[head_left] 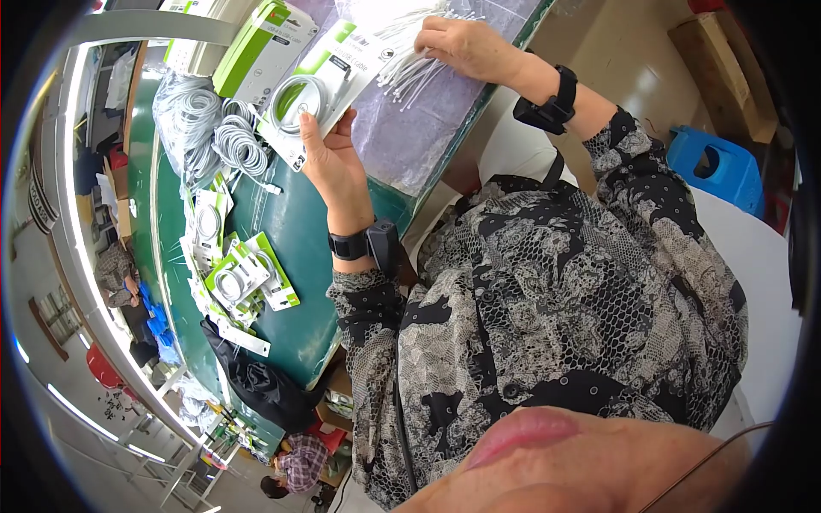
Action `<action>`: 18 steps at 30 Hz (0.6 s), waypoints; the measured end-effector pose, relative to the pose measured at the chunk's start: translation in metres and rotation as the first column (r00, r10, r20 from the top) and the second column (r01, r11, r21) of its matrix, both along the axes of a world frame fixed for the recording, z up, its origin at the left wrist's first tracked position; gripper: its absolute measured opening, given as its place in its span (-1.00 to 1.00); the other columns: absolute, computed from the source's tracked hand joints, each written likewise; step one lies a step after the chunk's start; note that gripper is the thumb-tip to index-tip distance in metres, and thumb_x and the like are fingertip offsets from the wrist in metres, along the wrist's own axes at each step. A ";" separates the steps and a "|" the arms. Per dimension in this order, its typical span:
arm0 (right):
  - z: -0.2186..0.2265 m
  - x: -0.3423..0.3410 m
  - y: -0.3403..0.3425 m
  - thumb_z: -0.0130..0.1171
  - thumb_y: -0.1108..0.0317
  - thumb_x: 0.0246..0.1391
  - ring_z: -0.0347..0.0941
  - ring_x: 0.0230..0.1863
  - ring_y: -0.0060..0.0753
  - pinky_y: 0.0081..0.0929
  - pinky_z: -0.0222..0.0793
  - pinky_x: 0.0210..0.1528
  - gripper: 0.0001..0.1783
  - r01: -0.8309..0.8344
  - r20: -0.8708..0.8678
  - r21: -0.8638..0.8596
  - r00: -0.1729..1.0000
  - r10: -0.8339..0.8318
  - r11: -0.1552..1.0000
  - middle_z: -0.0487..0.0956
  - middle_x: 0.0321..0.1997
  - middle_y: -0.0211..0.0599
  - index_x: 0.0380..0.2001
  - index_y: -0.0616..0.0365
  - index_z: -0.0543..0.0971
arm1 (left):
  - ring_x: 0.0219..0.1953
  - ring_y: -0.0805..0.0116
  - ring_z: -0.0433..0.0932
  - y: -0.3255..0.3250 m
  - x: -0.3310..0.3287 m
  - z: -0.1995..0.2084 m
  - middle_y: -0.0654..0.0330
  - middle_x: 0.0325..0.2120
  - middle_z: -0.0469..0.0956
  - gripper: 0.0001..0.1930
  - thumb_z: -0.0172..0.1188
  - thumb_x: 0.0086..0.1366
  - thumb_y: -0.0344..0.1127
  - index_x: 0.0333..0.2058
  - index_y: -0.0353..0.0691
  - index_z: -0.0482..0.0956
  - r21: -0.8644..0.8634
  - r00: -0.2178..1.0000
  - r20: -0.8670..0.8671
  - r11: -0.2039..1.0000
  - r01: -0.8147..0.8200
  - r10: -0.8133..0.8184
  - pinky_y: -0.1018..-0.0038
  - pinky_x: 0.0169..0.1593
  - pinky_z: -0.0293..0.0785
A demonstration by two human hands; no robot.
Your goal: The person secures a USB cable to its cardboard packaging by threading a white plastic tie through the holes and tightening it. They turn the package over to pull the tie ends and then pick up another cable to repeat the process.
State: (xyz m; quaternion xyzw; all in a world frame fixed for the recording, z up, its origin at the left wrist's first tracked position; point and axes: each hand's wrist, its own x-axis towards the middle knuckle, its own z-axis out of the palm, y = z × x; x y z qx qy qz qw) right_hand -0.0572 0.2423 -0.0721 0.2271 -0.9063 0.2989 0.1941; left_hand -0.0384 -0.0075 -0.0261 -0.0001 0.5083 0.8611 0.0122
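Note:
My left hand [333, 162] grips a white and green cardboard package card [344, 64], thumb in front near the coiled white cable [301, 101] on it. The fingers behind the card are partly hidden. At the table's far right, my right hand [475, 50] reaches into a pile of thin white cable ties [412, 64], its fingers curled and pinched at the pile's edge. How many ties they hold is too small to tell. The ties lie on a clear plastic sheet [410, 141] over the green table [295, 218].
Left of the card lie coiled grey-white cables [190, 124], some in a clear bag. Nearer are several packed cable cards [231, 278] in a heap. Flat green and white cards [263, 51] are stacked behind. A black bag [261, 385] sits at the table's edge, a blue stool [717, 171] at right.

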 end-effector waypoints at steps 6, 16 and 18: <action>-0.008 -0.004 0.004 0.15 0.40 -0.02 0.47 -0.27 -0.22 -0.34 0.41 -0.25 -0.92 -0.086 -0.095 0.186 0.990 0.105 0.979 0.43 -0.35 -0.35 -0.43 0.12 0.47 | -0.13 0.32 0.53 -0.001 0.000 -0.003 0.14 -0.10 0.52 -0.63 0.01 0.37 -0.16 0.03 -0.26 0.37 0.010 1.000 0.009 1.000 0.003 -0.003 0.38 -0.11 0.48; -0.010 -0.013 -0.001 0.16 0.42 -0.05 0.46 -0.28 -0.24 -0.35 0.40 -0.24 -0.92 -0.151 -0.088 0.225 0.981 0.174 0.963 0.42 -0.36 -0.34 -0.48 0.14 0.47 | -0.16 0.33 0.54 -0.008 -0.001 -0.008 0.15 -0.12 0.53 -0.64 0.01 0.37 -0.15 0.01 -0.26 0.39 0.008 1.000 0.009 1.000 0.008 -0.008 0.38 -0.11 0.48; -0.011 -0.013 -0.001 0.16 0.42 -0.05 0.47 -0.29 -0.22 -0.35 0.40 -0.25 -0.92 -0.154 -0.094 0.241 0.979 0.181 0.958 0.42 -0.37 -0.33 -0.48 0.15 0.46 | -0.17 0.33 0.54 -0.008 -0.001 -0.008 0.15 -0.13 0.53 -0.64 0.02 0.36 -0.15 0.01 -0.26 0.39 0.011 1.000 0.012 1.000 0.008 -0.008 0.38 -0.11 0.48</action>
